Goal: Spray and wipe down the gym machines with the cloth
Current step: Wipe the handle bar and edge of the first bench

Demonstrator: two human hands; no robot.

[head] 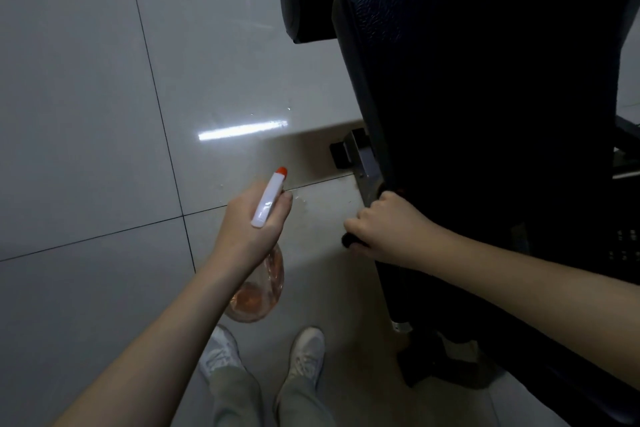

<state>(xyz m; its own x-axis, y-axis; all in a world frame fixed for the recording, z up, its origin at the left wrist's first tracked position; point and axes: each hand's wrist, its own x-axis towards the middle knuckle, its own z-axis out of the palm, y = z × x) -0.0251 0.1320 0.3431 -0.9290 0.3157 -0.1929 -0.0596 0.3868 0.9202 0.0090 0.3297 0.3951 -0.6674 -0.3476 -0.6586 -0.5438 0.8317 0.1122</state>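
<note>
Standing in white shoes [304, 357] on the tiled floor [86, 97], the person holds the spray bottle [268, 201] in the left hand [249, 218]. The fingers are wrapped around its neck, and the orange nozzle points forward, not at the machine. The right hand [384, 229] is curled around a small dark lump [349, 242] at the near edge of the long black bench pad [485, 97]. It may be the cloth, but I cannot tell. Beyond the pad lies a black roller cushion [311, 0]. I judge that the wiping step is in hand. Next, the right hand should slide along the pad toward its far end with steady pressure.
</note>
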